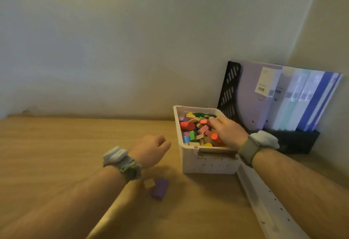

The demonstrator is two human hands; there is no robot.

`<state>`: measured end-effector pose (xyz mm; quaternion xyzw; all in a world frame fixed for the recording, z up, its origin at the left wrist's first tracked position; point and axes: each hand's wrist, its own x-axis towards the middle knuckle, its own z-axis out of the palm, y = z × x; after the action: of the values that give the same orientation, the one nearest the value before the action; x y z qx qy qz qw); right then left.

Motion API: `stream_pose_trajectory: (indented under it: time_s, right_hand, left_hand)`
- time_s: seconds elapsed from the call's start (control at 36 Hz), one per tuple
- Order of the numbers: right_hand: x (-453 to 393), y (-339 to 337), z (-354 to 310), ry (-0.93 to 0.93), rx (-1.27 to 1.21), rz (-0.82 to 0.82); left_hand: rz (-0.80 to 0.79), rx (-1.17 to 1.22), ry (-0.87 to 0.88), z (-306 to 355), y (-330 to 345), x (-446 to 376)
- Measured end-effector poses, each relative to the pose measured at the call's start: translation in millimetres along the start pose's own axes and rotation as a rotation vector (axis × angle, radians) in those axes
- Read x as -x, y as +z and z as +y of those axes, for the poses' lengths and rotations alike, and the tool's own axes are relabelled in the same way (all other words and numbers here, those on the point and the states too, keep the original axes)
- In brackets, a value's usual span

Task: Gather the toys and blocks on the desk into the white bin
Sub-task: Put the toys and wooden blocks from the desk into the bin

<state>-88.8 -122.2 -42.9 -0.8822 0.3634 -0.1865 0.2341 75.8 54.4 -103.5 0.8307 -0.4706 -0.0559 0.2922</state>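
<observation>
White bin (207,165) full of coloured blocks (196,131). Right hand (229,132) spread open on them. Left hand (151,149) curled shut, contents unclear.

Left hand (151,150) fisted; right hand (229,132) reaches forward, palm down.

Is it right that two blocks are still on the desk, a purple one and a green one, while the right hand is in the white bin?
Not quite. The head view shows a purple block and a tan block on the desk, not a green one. The right hand is indeed in the white bin.
</observation>
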Motion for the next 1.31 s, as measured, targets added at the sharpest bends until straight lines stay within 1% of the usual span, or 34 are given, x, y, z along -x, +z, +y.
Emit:
stream_pose_trajectory:
  time_s: [0.03,0.08,0.14,0.19,0.28,0.36,0.44,0.56,0.67,0.75,0.83,1.0,1.22,1.31]
  right_hand:
    - [0,1,1,0.008,0.074,0.010]
    - [2,4,-2,0.072,0.215,0.100]
    - [-2,1,4,0.192,0.234,0.248]
    - [-4,-2,12,0.312,0.217,0.308]
    - [1,0,17,0.457,0.132,0.269]
    - [8,4,21,0.487,0.060,0.251]
    - [14,-3,24,0.453,0.090,0.198]
    - [20,-11,35,0.334,0.114,0.149]
    - [21,-10,50,0.229,0.046,0.127]
    - [20,-11,57,0.187,-0.005,0.082]
    - [21,-15,60,0.155,-0.033,-0.017]
    - [15,-24,58,0.141,-0.132,-0.185]
    - [6,-16,41,0.093,-0.223,-0.340]
    - [5,-11,32,0.049,-0.228,-0.361]
  left_hand:
    - [-0.055,-0.067,-0.036,-2,4,12]
    - [-0.164,-0.183,-0.105,-7,8,39]
    - [-0.238,-0.334,-0.075,-6,16,54]
    - [-0.236,-0.431,0.010,-9,23,64]
    - [-0.196,-0.412,0.101,-14,26,70]
    - [-0.182,-0.356,0.128,-22,20,70]
    - [-0.130,-0.183,0.093,-34,4,63]
    - [0.047,0.068,0.053,-37,-30,43]
    - [0.161,0.163,0.127,-15,-54,23]
    - [0.181,0.107,0.155,2,-63,10]
    - [0.199,0.071,0.161,15,-65,-4]
    - [0.166,-0.014,0.204,35,-66,-30]
    - [0.015,-0.140,0.242,50,-66,-51]
    - [-0.020,-0.206,0.232,50,-66,-55]
